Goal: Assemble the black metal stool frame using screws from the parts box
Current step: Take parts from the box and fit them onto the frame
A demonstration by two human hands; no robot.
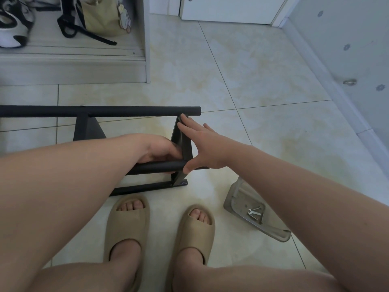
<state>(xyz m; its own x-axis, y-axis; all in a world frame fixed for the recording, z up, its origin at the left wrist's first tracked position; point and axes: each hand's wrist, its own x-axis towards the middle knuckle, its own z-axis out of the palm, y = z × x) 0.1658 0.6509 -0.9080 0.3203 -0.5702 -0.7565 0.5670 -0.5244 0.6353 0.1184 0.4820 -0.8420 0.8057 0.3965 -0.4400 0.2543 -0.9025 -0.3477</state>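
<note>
The black metal stool frame (117, 111) lies on its side on the tiled floor, its tubes running left to right and a triangular end bracket at the right. My left hand (161, 149) curls round the near tube beside that bracket. My right hand (201, 144) lies spread on the bracket's outer face, fingers straight and pointing up it, thumb touching the tube's end. The clear plastic parts box (235, 199) sits on the floor at the lower right, holding a small wrench (253, 213) and a screw or two.
My two feet in beige slippers (128, 226) stand just below the frame. A low shelf (73, 66) with shoes and a bag fills the upper left. A white wall (347, 49) runs along the right, and a door stands at the top.
</note>
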